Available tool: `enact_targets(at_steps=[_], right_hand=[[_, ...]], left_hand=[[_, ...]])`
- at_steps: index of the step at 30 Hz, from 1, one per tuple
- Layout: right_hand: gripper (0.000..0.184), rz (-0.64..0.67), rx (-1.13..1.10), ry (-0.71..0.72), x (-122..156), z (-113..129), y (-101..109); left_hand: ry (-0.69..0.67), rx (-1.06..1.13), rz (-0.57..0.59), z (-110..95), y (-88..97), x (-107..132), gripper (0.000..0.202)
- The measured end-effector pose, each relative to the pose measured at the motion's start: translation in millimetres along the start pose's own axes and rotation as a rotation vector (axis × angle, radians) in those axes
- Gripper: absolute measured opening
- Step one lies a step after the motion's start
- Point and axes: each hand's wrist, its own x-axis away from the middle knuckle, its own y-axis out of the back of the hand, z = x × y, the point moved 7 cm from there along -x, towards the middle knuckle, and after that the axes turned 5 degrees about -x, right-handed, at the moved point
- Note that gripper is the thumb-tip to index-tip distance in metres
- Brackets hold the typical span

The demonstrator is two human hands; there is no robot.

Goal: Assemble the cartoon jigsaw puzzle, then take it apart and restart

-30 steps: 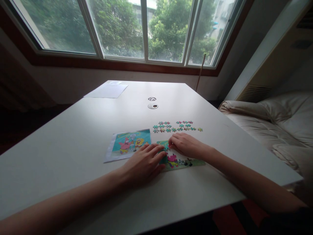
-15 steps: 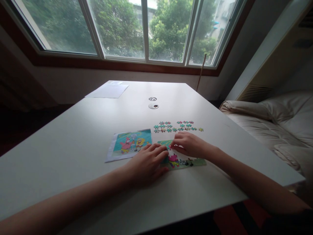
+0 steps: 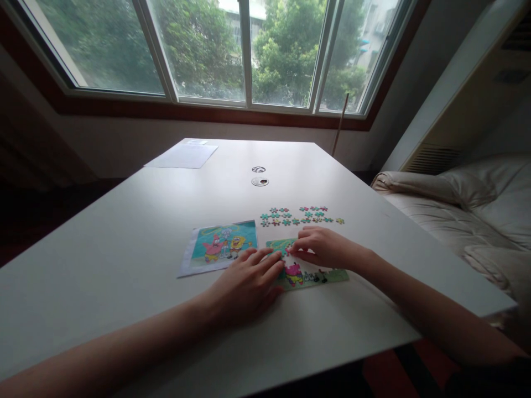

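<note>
A partly assembled jigsaw puzzle [image 3: 338,275] lies on the white table, with cartoon figures along its lower part and a gap in its middle. My left hand [image 3: 253,276] rests flat across the puzzle's left side, fingers stretched out. Over the upper middle, my right hand [image 3: 321,246] pinches a small pink puzzle piece [image 3: 287,250] at the edge of the gap; the fingers partly hide it. Just left of the puzzle is a printed reference picture [image 3: 226,243] of the cartoon figures, its right corner close to my left fingers. Several loose puzzle pieces [image 3: 286,222] lie in rows beyond the puzzle.
The white table [image 3: 124,249] reaches towards the window. A sheet of paper [image 3: 182,156] lies at its far left. Two round inserts [image 3: 260,181] are set in the tabletop's middle. At the right stands a pale padded sofa [image 3: 440,204].
My left hand has shifted slightly left and down on the puzzle. My right fingers have drawn in a little over the pink piece. The view has tilted a touch.
</note>
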Motion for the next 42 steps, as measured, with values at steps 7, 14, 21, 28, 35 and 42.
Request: enact_targets(at_steps=[7, 14, 21, 28, 35, 42], right_hand=[[0.021, 0.047, -0.09, -0.017, 8, -12, 1], [0.018, 0.103, -0.1, -0.071, 11, -18, 6], [0.021, 0.086, -0.108, -0.063, 10, -19, 4], [0.028, 0.061, -0.026, -0.079, 11, -20, 7], [0.029, 0.085, -0.063, -0.095, 11, -23, 5], [0.025, 0.088, -0.106, -0.097, 11, -27, 5]], left_hand=[[-0.052, -0.153, -0.108, -8, 1.5, 10, 0.021], [-0.051, -0.158, -0.121, -9, 5.1, 11, 0.022], [-0.043, -0.143, -0.096, -8, 2.2, 11, 0.023], [-0.088, -0.104, -0.108, -9, 0.2, 12, 0.029], [-0.099, -0.116, -0.12, -12, 3.3, 12, 0.03], [-0.098, -0.097, -0.101, -11, 1.3, 11, 0.03]])
